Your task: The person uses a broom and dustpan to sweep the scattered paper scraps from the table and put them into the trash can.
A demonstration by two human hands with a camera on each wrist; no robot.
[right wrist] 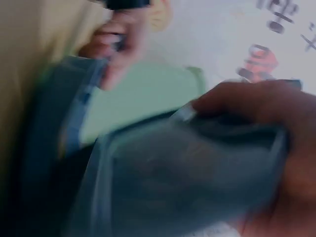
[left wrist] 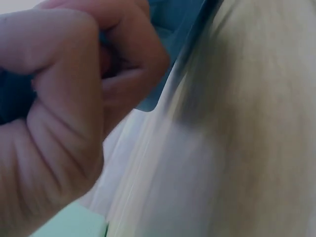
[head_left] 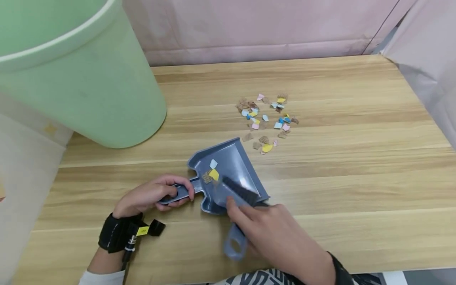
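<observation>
Nearest, right hand (head_left: 274, 233) wrapped round the handle of a small blue brush (head_left: 239, 198), bristles lying across the near right edge of the pan. Best kept low and flat there, with short strokes drawn toward the pan's back wall so nothing flicks out.

Just left, left hand (head_left: 149, 194) closed on the handle of the blue-grey dustpan (head_left: 228, 170); the left wrist view confirms fingers curled tight on blue plastic. Worth pressing the pan's lip firmly onto the wooden table (head_left: 356, 190), open mouth facing the far right.

Inside the pan, a few scraps (head_left: 212, 171): yellow, pale, brown. Beyond the lip, well apart, the main scatter of paper bits (head_left: 267, 118) waiting. Sensible to slide the pan closer before sweeping.

Far left, a green bin (head_left: 82, 79), upright.
</observation>
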